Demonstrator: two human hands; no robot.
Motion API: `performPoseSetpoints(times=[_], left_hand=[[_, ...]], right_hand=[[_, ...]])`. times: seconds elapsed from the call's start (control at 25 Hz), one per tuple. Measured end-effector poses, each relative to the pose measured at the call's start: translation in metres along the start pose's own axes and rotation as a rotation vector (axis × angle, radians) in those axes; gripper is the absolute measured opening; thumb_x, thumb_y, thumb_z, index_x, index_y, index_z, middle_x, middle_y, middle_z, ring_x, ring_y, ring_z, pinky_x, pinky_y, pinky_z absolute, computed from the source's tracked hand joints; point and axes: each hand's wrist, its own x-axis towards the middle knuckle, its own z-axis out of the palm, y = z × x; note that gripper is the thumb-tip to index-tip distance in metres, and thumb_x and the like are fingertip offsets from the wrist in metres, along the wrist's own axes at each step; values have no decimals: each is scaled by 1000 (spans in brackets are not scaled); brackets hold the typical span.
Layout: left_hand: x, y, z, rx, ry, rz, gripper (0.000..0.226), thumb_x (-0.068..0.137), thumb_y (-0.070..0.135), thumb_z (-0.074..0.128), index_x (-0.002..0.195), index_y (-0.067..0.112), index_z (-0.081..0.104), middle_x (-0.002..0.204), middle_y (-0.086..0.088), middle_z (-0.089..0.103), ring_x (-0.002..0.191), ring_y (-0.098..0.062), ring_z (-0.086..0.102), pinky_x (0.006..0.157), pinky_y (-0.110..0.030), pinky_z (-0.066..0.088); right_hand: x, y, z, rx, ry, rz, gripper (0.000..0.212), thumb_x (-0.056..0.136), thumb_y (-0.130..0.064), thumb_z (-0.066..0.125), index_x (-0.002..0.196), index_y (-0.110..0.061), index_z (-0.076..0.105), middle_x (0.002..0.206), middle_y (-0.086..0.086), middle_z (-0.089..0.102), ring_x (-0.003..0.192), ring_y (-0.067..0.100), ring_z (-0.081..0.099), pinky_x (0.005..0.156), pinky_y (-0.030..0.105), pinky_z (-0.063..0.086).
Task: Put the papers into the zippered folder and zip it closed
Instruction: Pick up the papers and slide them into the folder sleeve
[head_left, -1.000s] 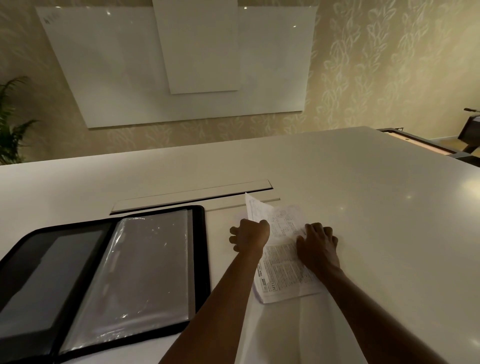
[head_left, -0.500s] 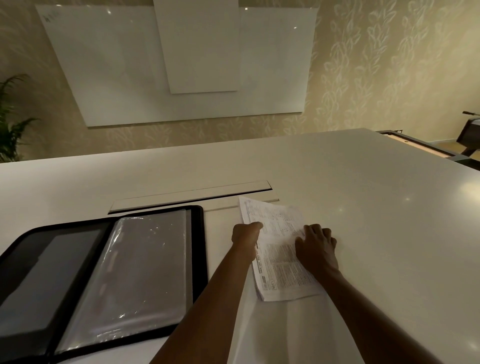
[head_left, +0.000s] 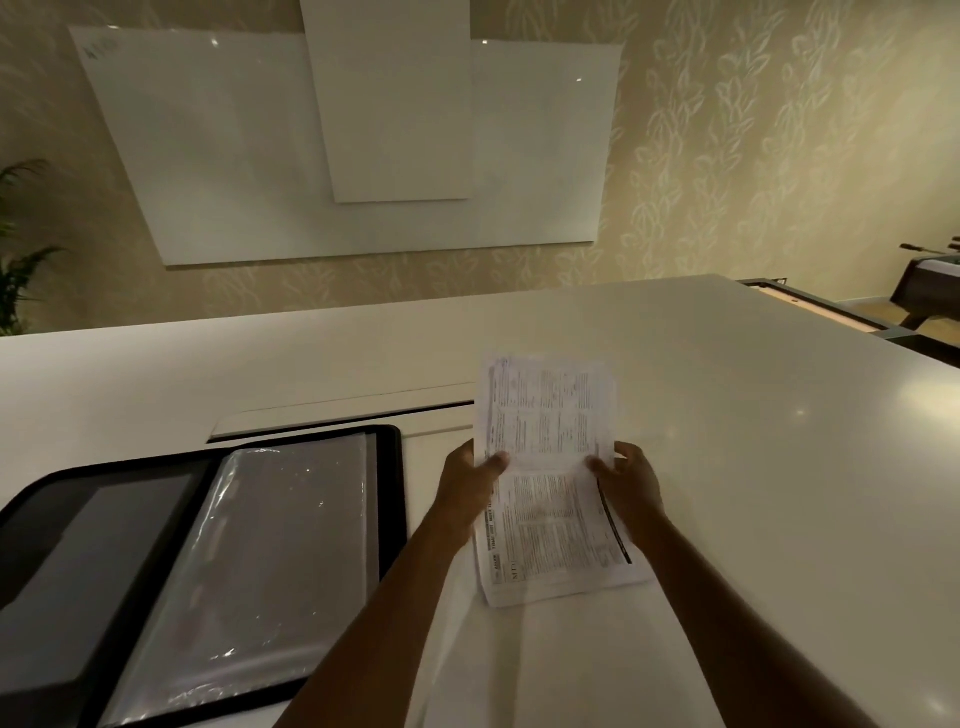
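A stack of printed papers (head_left: 548, 467) is lifted off the white table, its far end tilted up. My left hand (head_left: 470, 483) grips the stack's left edge, thumb on top. My right hand (head_left: 626, 483) grips the right edge the same way. The black zippered folder (head_left: 392, 499) lies open flat on the table to the left of my hands, its right half covered by clear plastic sleeves (head_left: 270, 561), its left half a dark inner panel.
The white table (head_left: 753, 441) stretches right and far. A long cable slot (head_left: 343, 421) runs just behind the folder. White boards hang on the wall beyond. A plant (head_left: 15, 270) stands at the far left, dark furniture (head_left: 924, 286) at the far right.
The papers lay flat on the table with my hands on their edges; now both hands have gripped the stack and raised it, far end tilted upward.
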Motion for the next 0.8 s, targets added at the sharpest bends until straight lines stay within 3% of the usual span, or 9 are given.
performPoseSetpoints(times=[0.16,0.32,0.4,0.64,0.8], left_hand=[[-8,24,-31,-32,-32,156,28,94,17,61,122,16,62,114,-5,71,100,-16,70,87,-32,57],[-16,48,-55,-41,-39,270,35,91,25,63,123,11,62,115,-10,71,104,-24,70,87,-41,57],[-19,54,-63,-49,-36,324,40,89,27,65,125,10,62,116,-8,71,105,-23,70,86,-40,58],[-26,29,-76,-3,-60,318,25,88,27,67,113,23,68,108,-1,75,102,-21,71,81,-33,59],[-26,29,-77,-51,-29,328,20,85,32,71,105,34,72,106,3,75,99,-19,72,75,-30,59]], right_hand=[[-6,-32,-9,300,-186,-111,14,88,-18,67,102,-16,67,107,13,73,85,23,73,77,42,61],[-16,-67,-8,431,-259,-282,28,90,-11,63,118,-8,64,110,8,73,96,24,72,81,40,59],[-21,-78,-6,472,-287,-331,30,90,-11,62,121,-8,63,112,7,72,98,23,71,80,38,59],[-35,-52,11,451,-358,-310,25,88,-8,66,112,-13,67,107,6,74,99,27,71,84,46,59],[-36,-54,15,432,-352,-361,24,89,-11,66,107,-25,69,105,1,75,96,21,72,78,37,61]])
